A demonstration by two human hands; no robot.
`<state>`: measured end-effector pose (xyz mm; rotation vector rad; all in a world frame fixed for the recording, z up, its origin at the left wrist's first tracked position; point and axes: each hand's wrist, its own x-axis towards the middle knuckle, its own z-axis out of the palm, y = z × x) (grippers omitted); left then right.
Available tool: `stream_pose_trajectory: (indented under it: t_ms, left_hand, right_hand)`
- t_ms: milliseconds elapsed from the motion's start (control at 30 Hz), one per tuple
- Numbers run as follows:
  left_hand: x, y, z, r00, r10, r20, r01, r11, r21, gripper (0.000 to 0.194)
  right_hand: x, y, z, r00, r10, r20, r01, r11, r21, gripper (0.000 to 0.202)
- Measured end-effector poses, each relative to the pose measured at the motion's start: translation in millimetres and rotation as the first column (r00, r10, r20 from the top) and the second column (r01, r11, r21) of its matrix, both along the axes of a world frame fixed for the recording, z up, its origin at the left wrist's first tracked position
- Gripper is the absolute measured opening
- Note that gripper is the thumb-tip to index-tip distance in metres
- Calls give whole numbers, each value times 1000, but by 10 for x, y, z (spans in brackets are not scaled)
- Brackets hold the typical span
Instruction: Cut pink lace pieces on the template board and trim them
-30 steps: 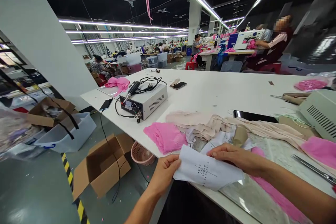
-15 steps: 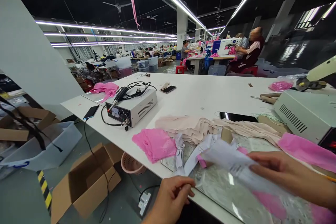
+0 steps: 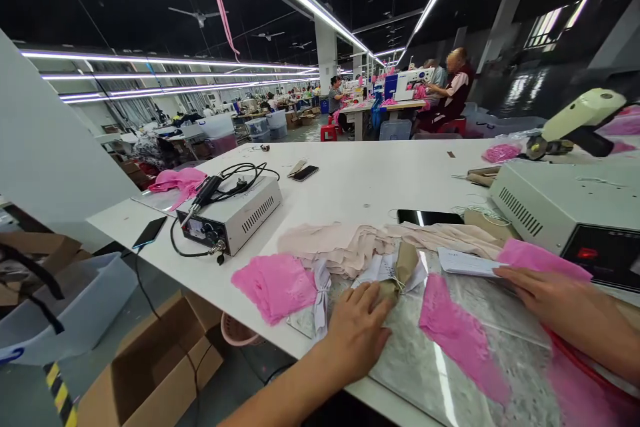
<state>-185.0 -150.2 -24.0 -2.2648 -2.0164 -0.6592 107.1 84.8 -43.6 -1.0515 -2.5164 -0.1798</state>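
My left hand lies palm down at the near table edge, its fingers stretched out and touching a white paper bundle with a brown wrap tied by thin string. Its thumb is apart from the fingers. At the right, my right hand pinches the end of a folded white paper. Between the hands, a pink fabric piece rests on a glossy clear-topped board. Left of my left hand are a tied white strip and a folded pink cloth.
Beige fabric strips lie behind the papers, near a black phone. A control box with a handheld tool stands left; a larger machine box stands right. Below the table edge sits an open cardboard box. People sew farther back.
My right hand has carried the white paper away to the right and back, uncovering the pink piece. My left hand has reached forward onto the tied bundle, its fingers straightening. The view has turned right.
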Motion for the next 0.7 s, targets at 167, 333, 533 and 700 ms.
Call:
stream_pose_trajectory:
  t_ms: [167,333,533,700]
  left_hand:
    - [12,278,-44,997,74,0,-74,993,-90,40]
    - [-39,298,-62,991,114,74,-107,990,-93,41]
    - [-6,291,-82,977,151,150,-145,988,-51,42]
    - [-65,333,-91,948,205,245,-221,974,40,38]
  right_hand:
    - [41,7,-117,996,82,37,-82,997,3,46]
    - [-65,29,-176,979,199,33,-197,979,-48,41]
    - [-511,4,-39,953,302,-36,-303,952,-42,41]
    - [-610,58,-34,953,304,-9,-304,952,-35,34]
